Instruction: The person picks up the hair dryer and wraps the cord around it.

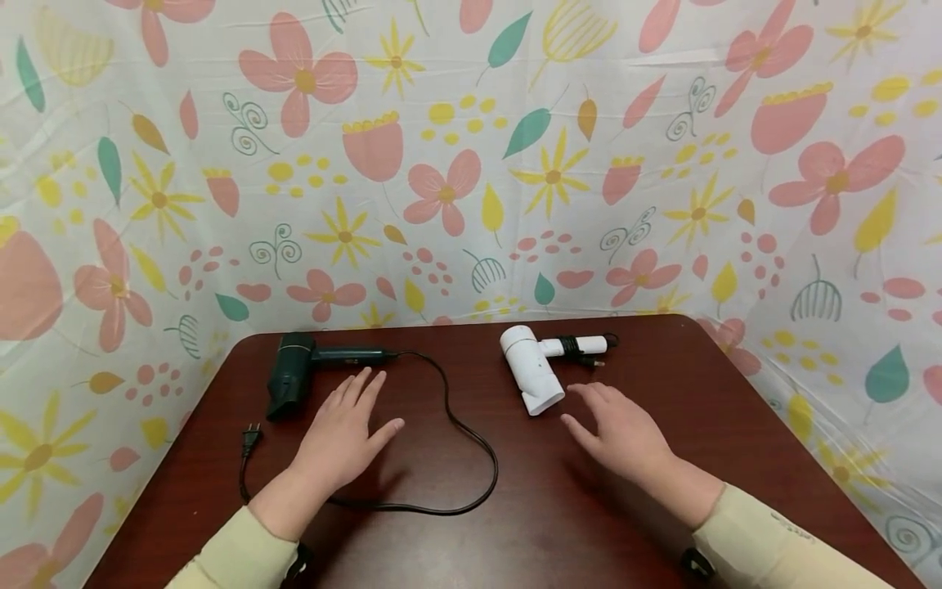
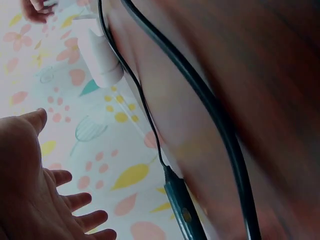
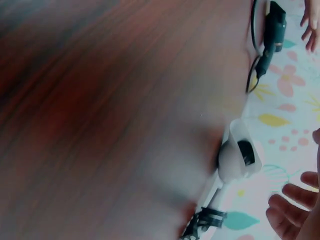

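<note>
A dark green hair dryer (image 1: 291, 370) lies at the back left of the table, its handle pointing right. My left hand (image 1: 340, 435) is in front of that handle, fingers spread and holding nothing. To the right lies a white hair dryer (image 1: 531, 372), with its black cord (image 1: 570, 347) wound around the handle. My right hand (image 1: 625, 429) hovers just in front and to the right of its nozzle, fingers loosely extended. In the left wrist view, the left palm (image 2: 20, 175) is bare. The right wrist view shows the right fingers (image 3: 295, 200) apart from the white dryer.
The green dryer's black cord (image 1: 491, 458) loops across the middle of the brown table (image 1: 530, 540) and passes under my left forearm. Its two-pin plug (image 1: 251, 440) rests near the left edge. A flower-patterned curtain (image 1: 471, 164) surrounds the table's back and sides.
</note>
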Action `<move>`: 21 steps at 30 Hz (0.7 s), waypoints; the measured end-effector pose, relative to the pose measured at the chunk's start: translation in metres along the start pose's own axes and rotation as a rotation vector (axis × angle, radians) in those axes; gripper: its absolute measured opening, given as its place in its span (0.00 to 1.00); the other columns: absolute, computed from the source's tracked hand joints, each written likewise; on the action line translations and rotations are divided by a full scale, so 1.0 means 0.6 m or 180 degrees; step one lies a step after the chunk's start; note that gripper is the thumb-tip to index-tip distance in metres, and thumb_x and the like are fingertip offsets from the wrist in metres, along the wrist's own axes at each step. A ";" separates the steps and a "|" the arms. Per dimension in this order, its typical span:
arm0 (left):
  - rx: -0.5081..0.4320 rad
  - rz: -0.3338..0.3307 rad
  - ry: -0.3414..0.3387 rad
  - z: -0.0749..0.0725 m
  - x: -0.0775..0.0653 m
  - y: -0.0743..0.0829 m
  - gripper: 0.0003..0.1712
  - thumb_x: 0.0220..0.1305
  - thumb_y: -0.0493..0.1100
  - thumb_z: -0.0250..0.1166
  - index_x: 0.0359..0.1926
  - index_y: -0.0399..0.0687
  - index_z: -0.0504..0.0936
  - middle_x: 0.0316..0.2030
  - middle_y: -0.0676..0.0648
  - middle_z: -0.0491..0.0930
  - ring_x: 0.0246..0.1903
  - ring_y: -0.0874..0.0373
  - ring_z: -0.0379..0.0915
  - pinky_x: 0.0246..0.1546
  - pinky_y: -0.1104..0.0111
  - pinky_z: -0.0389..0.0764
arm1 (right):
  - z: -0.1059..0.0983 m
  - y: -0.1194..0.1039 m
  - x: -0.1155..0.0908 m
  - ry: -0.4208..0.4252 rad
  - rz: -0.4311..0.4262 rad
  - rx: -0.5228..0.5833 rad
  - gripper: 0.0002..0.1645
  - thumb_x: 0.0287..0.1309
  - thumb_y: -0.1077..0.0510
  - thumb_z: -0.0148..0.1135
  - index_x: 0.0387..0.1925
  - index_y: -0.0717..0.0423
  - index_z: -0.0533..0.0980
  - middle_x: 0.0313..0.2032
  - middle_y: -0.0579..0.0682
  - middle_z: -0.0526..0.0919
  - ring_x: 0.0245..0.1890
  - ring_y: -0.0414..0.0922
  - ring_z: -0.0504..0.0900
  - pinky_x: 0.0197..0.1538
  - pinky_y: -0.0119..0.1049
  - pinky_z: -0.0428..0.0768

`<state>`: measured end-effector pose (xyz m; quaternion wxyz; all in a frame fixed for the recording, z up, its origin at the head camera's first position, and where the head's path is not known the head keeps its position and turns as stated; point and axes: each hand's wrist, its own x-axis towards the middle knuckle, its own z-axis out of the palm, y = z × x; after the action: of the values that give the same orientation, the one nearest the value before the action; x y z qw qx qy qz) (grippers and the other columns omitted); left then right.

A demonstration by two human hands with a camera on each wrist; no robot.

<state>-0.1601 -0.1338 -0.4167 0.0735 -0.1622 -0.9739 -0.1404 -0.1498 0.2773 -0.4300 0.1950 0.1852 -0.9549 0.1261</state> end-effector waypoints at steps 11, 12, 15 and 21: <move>-0.0372 -0.0901 0.0013 -0.048 0.046 -0.089 0.47 0.69 0.68 0.54 0.74 0.39 0.57 0.71 0.31 0.57 0.67 0.32 0.57 0.58 0.39 0.67 | 0.035 -0.078 0.043 -0.0490 0.0100 0.0208 0.07 0.61 0.50 0.66 0.38 0.47 0.82 0.34 0.39 0.84 0.29 0.37 0.80 0.34 0.39 0.78; -0.0402 -0.0988 0.0008 -0.052 0.052 -0.101 0.47 0.70 0.67 0.54 0.74 0.38 0.57 0.70 0.30 0.57 0.66 0.31 0.58 0.58 0.39 0.67 | 0.039 -0.087 0.049 -0.0547 0.0107 0.0224 0.08 0.61 0.50 0.66 0.39 0.47 0.82 0.34 0.39 0.84 0.29 0.37 0.80 0.34 0.39 0.78; -0.0478 -0.1222 -0.0039 -0.061 0.072 -0.139 0.45 0.71 0.64 0.54 0.74 0.37 0.56 0.68 0.28 0.59 0.63 0.31 0.62 0.56 0.39 0.69 | 0.054 -0.111 0.066 -0.0727 0.0081 0.0270 0.09 0.62 0.50 0.65 0.40 0.49 0.82 0.31 0.39 0.83 0.26 0.37 0.78 0.32 0.38 0.77; -0.0663 -0.1664 -0.0148 -0.068 0.100 -0.196 0.43 0.73 0.59 0.52 0.74 0.32 0.53 0.66 0.25 0.58 0.60 0.29 0.63 0.55 0.40 0.69 | 0.089 -0.149 0.098 -0.0999 -0.0025 0.0182 0.15 0.64 0.47 0.63 0.43 0.53 0.82 0.35 0.45 0.84 0.33 0.41 0.82 0.37 0.40 0.80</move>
<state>-0.2522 -0.2347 -0.3961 -0.0046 0.0847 -0.9645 -0.2502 -0.1815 0.1623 -0.4383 0.0385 0.2118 -0.9689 0.1220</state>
